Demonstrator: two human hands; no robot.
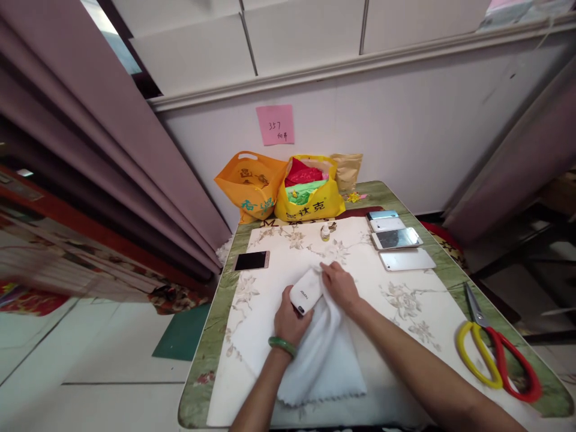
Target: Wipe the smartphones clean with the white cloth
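Observation:
A white phone (306,290) marked "honor" lies back up in my left hand (290,318), whose fingers wrap its lower end near the camera. At the phone's far end my right hand (338,284) pinches a white cloth (330,354) against its edge. The rest of the cloth drapes below the phone and spreads toward the table's near edge. A green bangle (282,345) circles my left wrist. Beyond my hands stands a small bottle (325,233) with yellowish liquid.
A dark-screened phone (252,260) lies at left; several phones (398,239) lie in a row at right. Scissors (483,336) with yellow and red handles rest near the right edge. An orange bag (252,186) and a filled yellow bag (310,201) stand at the back.

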